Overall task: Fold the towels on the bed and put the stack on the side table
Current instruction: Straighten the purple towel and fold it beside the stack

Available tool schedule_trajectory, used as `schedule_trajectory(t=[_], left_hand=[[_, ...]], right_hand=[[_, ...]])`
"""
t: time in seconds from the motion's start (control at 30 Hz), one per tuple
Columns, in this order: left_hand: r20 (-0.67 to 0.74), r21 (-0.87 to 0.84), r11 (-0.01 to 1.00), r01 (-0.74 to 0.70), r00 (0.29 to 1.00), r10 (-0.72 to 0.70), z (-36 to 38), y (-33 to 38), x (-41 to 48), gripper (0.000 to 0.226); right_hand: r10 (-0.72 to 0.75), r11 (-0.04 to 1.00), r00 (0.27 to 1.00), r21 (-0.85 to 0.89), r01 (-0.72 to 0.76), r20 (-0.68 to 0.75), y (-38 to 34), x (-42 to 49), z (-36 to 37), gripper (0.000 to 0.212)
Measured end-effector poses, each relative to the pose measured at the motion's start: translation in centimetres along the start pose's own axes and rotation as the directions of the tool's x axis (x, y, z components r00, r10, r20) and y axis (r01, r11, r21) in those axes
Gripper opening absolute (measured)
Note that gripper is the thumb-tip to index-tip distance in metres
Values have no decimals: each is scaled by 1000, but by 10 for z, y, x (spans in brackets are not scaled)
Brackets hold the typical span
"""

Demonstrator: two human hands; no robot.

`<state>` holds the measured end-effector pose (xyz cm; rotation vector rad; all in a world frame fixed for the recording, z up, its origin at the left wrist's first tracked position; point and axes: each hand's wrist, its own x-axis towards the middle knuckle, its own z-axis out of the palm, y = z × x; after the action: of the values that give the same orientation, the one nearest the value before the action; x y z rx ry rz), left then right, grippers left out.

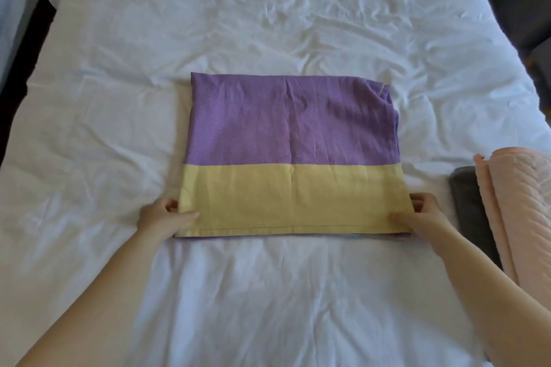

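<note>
A folded purple-and-yellow towel (292, 155) lies flat at the centre of the white bed (104, 98), yellow band nearest the person. The left hand (162, 216) pinches the towel's near left corner, thumb on top, fingers curled under the edge. The right hand (423, 214) grips the near right corner the same way. At the right edge of the bed, a pink towel (518, 217) lies over a dark grey item (468, 202), probably another folded towel; the view is too partial to confirm.
</note>
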<state>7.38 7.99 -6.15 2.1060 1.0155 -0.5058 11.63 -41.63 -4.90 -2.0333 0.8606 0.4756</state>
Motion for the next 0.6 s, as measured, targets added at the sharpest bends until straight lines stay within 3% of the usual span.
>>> schedule_trajectory(t=[0.1,0.23,0.33,0.47,0.6], left_hand=[[-143,-93,993,-75,988,61,-14,38,22,59],[-196,-294,939,-176,973,121,-27,101,65,51],[-158,-326,924,-201,975,157,-28,145,101,46],[-58,-417,885,-206,978,200,-18,192,135,20],[-58,-488,861,-144,989,133,-11,215,155,30]], right_hand=[[-97,990,991,97,106,-97,-34,19,-3,62],[-146,967,980,191,170,-135,-92,59,0,45],[-201,955,967,190,229,-155,-128,97,5,33],[-191,962,967,166,219,-166,-164,133,10,38],[-105,990,993,93,109,-45,-183,160,16,36]])
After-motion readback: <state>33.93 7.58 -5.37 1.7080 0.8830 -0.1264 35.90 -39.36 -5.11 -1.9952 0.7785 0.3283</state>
